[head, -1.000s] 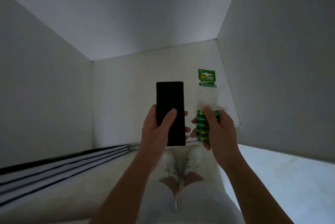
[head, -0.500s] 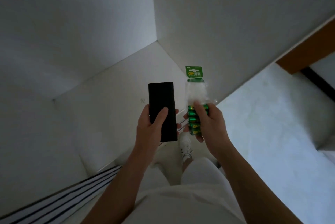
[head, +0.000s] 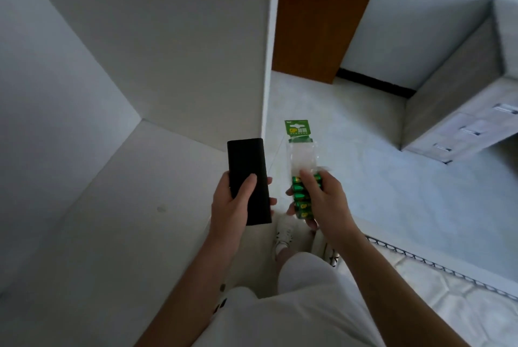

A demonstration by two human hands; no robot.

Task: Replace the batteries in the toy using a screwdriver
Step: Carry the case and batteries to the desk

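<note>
Item 1: black flat rectangular slab [head: 246,167], matte and unmarked, held upright in the left hand [head: 232,209]. The thumb lies across its front face and the other fingers [head: 273,202] curl round its right edge from behind. Whether it is the toy cannot be told, since no hatch or screw shows. It is probably rigid and smooth, so liable to slip, and best gripped across the long edges. Item 2: clear plastic pack of green cylindrical batteries [head: 301,198] with a green card header [head: 297,129], held in the right hand [head: 325,203]. The forefinger presses on the top cell and the remaining fingers [head: 290,209] wrap the stacked cells from behind. The weight likely sits low, in the cells. The empty upper sleeve looks thin and floppy, so take hold over the cells, not the header. Location: both items are carried in the air before the body, just beside each other but apart, above a pale floor [head: 364,178] and white shoes [head: 284,231]. Surroundings: brown wooden door [head: 316,15], grey drawer cabinet [head: 462,88]. No screwdriver and no desk in view.
</note>
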